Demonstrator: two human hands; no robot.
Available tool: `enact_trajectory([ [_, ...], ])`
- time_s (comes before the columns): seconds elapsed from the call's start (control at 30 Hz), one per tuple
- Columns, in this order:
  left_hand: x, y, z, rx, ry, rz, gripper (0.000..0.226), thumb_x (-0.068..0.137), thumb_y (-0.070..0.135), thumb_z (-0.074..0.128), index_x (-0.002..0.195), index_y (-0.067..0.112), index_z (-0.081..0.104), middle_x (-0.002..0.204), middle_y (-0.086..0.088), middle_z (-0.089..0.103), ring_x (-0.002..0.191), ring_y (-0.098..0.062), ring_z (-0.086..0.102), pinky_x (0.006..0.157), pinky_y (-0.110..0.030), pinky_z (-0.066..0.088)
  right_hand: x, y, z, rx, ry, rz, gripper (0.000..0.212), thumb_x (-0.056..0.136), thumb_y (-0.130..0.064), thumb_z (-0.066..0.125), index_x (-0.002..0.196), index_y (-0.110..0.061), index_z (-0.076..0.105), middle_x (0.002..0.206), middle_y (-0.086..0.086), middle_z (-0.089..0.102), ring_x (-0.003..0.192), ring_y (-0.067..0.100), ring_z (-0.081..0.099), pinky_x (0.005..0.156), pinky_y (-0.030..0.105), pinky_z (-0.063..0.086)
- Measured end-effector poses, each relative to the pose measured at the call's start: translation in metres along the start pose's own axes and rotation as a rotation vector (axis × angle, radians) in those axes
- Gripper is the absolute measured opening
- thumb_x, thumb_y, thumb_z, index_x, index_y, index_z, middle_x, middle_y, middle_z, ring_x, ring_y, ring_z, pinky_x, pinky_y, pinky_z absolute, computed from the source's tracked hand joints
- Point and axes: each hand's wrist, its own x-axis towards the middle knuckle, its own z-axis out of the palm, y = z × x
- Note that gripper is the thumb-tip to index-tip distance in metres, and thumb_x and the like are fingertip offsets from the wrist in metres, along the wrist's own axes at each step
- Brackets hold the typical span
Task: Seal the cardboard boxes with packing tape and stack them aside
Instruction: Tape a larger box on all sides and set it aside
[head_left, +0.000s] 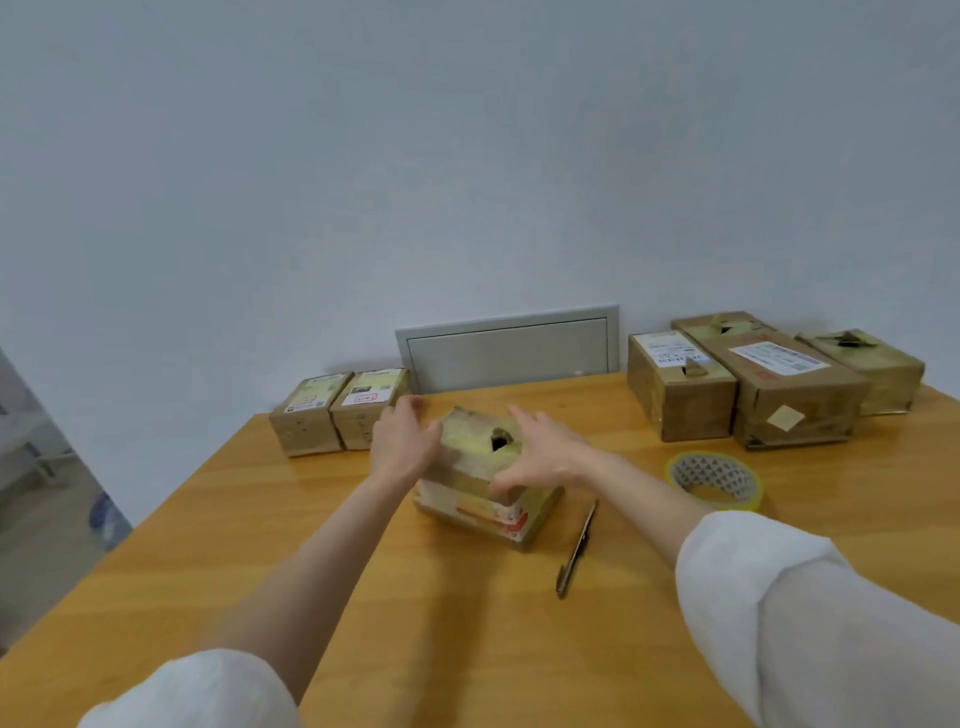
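— Box (470, 441)?
— Sat on table (311, 545) between my hands; tape roll (714, 478) at its 3 o'clock.
— Fingers?
— My left hand (402, 441) lay straight-fingered against its side; right hand (545, 452) spread over its top.

Dark pen (576, 551) flat on the wooden table (311, 519), just nearer me than my right hand (545, 457), slightly to its right. Grey wall panel (506, 348) beyond both hands, low on the pale wall (467, 156). Well left of my left hand (405, 441): floor (41, 509), blurred blue thing (104, 514).
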Motion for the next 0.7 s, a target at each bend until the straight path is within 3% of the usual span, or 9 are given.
enact_trajectory([
  [0.07, -0.001, -0.009, 0.002, -0.044, -0.152, -0.071, 0.057, 0.095, 0.027, 0.053, 0.146, 0.014, 0.032, 0.144, -0.012, 0.044, 0.127, -0.028, 0.047, 0.1, -0.039, 0.043, -0.003, 0.006, -0.006, 0.031, -0.085, -0.07, 0.121, 0.063, -0.051, 0.077, 0.154, -0.023, 0.002, 0.159, 0.006, 0.014, 0.145, 0.026, 0.017, 0.115, 0.043, 0.024],
  [0.17, -0.007, -0.018, 0.009, -0.014, -0.298, -0.067, 0.061, 0.095, 0.038, 0.054, 0.147, 0.016, 0.031, 0.145, -0.008, 0.044, 0.125, -0.025, 0.048, 0.093, -0.033, 0.046, -0.006, 0.018, -0.016, 0.065, -0.153, -0.071, 0.115, 0.068, -0.041, 0.076, 0.153, -0.019, 0.003, 0.159, 0.005, 0.017, 0.14, 0.022, 0.026, 0.108, 0.032, 0.031],
  [0.27, -0.011, -0.019, 0.015, 0.065, -0.279, -0.009, 0.059, 0.096, 0.042, 0.05, 0.147, 0.017, 0.033, 0.144, -0.007, 0.047, 0.122, -0.024, 0.051, 0.086, -0.029, 0.046, -0.006, 0.026, -0.017, 0.093, -0.146, -0.069, 0.111, 0.07, -0.036, 0.074, 0.153, -0.015, 0.004, 0.159, 0.005, 0.016, 0.14, 0.022, 0.026, 0.103, 0.025, 0.03],
  [0.37, -0.015, -0.016, 0.018, 0.209, -0.258, 0.05, 0.055, 0.099, 0.04, 0.043, 0.148, 0.017, 0.031, 0.146, -0.008, 0.043, 0.127, -0.025, 0.047, 0.092, -0.032, 0.044, -0.006, 0.028, -0.007, 0.047, -0.112, -0.09, 0.113, 0.071, -0.046, 0.075, 0.153, -0.012, 0.006, 0.161, 0.005, 0.004, 0.146, 0.023, 0.011, 0.115, 0.035, 0.02],
  [0.5, -0.016, 0.002, 0.021, 0.311, -0.104, 0.371, 0.056, 0.092, 0.024, 0.054, 0.145, 0.02, 0.037, 0.151, 0.001, 0.034, 0.134, -0.017, 0.038, 0.102, -0.035, 0.042, -0.005, 0.033, -0.004, 0.047, -0.059, -0.097, 0.115, 0.067, -0.05, 0.079, 0.153, -0.014, 0.012, 0.161, 0.004, -0.001, 0.147, 0.024, 0.006, 0.116, 0.039, 0.017],
  [0.63, -0.012, 0.024, 0.035, 0.224, -0.217, 0.459, 0.057, 0.087, 0.022, 0.057, 0.142, 0.017, 0.043, 0.137, -0.003, 0.046, 0.126, -0.018, 0.043, 0.104, -0.034, 0.039, -0.004, 0.044, -0.012, 0.074, -0.056, -0.125, 0.115, 0.065, -0.049, 0.081, 0.152, -0.015, 0.015, 0.16, 0.0, 0.012, 0.145, 0.018, 0.016, 0.115, 0.032, 0.019],
  [0.7, -0.01, 0.025, 0.042, 0.208, -0.259, 0.422, 0.05, 0.088, 0.023, 0.056, 0.137, 0.019, 0.05, 0.128, -0.003, 0.05, 0.117, -0.018, 0.049, 0.094, -0.029, 0.041, -0.005, 0.049, -0.01, 0.1, -0.029, -0.131, 0.115, 0.064, -0.05, 0.082, 0.152, -0.016, 0.016, 0.159, -0.002, 0.016, 0.143, 0.017, 0.021, 0.114, 0.032, 0.023],
])
